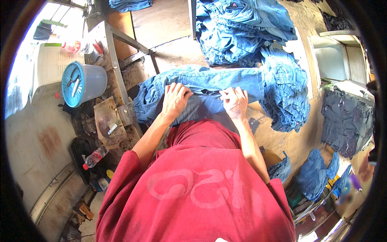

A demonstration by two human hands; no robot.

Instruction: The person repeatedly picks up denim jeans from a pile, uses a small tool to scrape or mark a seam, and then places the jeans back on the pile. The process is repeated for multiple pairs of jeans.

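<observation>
A pair of blue jeans [225, 78] lies stretched from left to right in front of me, its waistband end at the left. My left hand [175, 101] rests on the denim with bent fingers, thumb and fingertips pinching the cloth. Further right, my right hand [235, 101] pinches the same jeans between thumb and forefinger. A dark, ragged opening in the denim shows between the two hands. The cloth beneath my palms is partly hidden.
Tall stacks of folded blue jeans [242, 30] stand behind, with another pile [285, 88] at the right. Leftward are a blue bucket [93, 84] with tools on its lid and a plastic bottle [96, 156]. Dark garments [346, 121] lie far right.
</observation>
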